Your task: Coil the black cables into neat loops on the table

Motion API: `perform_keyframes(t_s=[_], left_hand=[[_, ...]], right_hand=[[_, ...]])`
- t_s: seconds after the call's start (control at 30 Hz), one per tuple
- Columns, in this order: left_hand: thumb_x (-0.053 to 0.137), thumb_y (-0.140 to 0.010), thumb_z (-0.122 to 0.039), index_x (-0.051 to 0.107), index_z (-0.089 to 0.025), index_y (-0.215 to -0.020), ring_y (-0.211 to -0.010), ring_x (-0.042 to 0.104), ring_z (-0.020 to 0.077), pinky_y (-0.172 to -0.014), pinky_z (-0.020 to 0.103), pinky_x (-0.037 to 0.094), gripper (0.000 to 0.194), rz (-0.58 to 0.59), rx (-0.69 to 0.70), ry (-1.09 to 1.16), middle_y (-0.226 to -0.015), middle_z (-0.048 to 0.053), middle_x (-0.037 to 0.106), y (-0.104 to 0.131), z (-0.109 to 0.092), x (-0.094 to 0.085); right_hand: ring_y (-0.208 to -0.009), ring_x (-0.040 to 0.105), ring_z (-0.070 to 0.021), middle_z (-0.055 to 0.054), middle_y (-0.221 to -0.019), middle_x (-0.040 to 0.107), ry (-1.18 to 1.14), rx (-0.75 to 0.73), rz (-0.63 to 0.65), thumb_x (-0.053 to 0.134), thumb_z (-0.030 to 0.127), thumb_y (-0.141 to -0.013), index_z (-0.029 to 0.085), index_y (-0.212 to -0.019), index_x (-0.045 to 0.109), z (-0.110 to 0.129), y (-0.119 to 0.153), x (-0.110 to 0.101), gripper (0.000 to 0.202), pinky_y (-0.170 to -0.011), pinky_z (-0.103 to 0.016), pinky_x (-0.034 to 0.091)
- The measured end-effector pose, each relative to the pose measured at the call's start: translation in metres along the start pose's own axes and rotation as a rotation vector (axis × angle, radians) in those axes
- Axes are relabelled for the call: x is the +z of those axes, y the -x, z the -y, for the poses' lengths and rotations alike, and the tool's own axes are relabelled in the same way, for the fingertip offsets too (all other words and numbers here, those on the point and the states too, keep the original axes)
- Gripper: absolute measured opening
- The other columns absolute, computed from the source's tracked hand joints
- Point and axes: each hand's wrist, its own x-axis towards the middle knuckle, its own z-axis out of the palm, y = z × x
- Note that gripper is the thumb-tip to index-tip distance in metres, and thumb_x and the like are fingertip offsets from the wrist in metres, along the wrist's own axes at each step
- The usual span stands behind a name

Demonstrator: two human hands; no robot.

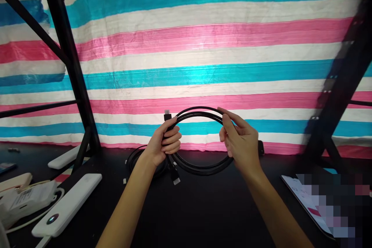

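A black cable (200,114) is already coiled but not visibly fastened, the left hand (167,139) clamping one side in its fingers, the right hand (241,138) pinching the other.

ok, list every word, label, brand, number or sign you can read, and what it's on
None reads reliably.
White boxy device: printed label, too blurred.
Phone: screen marks too small, partly pixelated.
White bar: round dark display, unreadable.
Black cable: no text visible.
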Motion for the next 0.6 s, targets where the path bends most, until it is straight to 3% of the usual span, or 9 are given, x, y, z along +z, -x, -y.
perform_keyframes(t_s=[0.23,0.43,0.6], left_hand=[[0.053,-0.08,-0.053,0.018,-0.02,-0.05,-0.028,0.012,0.0007,-0.031,0.018,0.008,0.056,-0.231,0.07,-0.3,-0.039,-0.01,0.014,0.001,0.005,0.012],[0.059,-0.076,-0.052,0.022,-0.02,-0.052,-0.03,0.013,0.0009,-0.034,0.019,0.007,0.054,-0.327,0.037,-0.535,-0.039,-0.01,0.016,0.0,0.008,0.008],[0.061,-0.074,-0.051,0.024,-0.02,-0.05,-0.032,0.014,0.0014,-0.037,0.022,0.009,0.054,-0.376,0.032,-0.677,-0.038,-0.01,0.018,-0.003,0.015,0.008]], right_hand=[[-0.035,0.031,-0.0048,0.004,-0.053,0.052,0.169,-0.144,-0.004,0.052,0.035,-0.085,0.023,-0.111,0.066,0.0,0.003,-0.002,0.032,-0.034,-0.022,0.027],[-0.04,0.038,-0.0064,0.004,-0.052,0.05,0.331,-0.182,0.158,0.054,0.034,-0.084,0.022,-0.112,0.065,-0.006,0.006,0.002,0.033,-0.042,-0.022,0.032],[-0.042,0.04,-0.0076,0.005,-0.048,0.047,0.298,-0.157,0.278,0.053,0.034,-0.085,0.023,-0.11,0.066,-0.01,0.001,-0.001,0.031,-0.045,-0.022,0.034]])
